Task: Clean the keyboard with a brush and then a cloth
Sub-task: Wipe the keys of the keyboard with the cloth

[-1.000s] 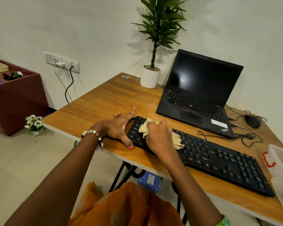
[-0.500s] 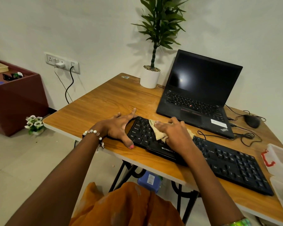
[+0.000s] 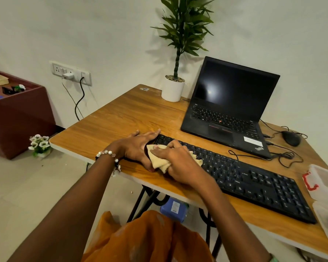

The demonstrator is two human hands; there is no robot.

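A long black keyboard (image 3: 254,182) lies slantwise along the front of the wooden table (image 3: 121,118). My right hand (image 3: 180,163) presses a beige cloth (image 3: 159,161) onto the keyboard's left end, fingers curled over the cloth. My left hand (image 3: 138,146) lies flat against the keyboard's left edge, fingers spread on the table and thumb at the front corner. The left part of the keys is hidden under hand and cloth. No brush is in view.
An open black laptop (image 3: 229,110) stands behind the keyboard, a potted plant (image 3: 173,87) at the back, a mouse (image 3: 291,138) with cables at the right. Clear plastic containers (image 3: 326,186) sit at the table's right edge. A maroon cabinet (image 3: 17,114) stands left on the floor.
My right hand has slid the cloth from the keyboard's middle-left back to its left end, close to my left hand. The left hand has stayed at the keyboard's edge.
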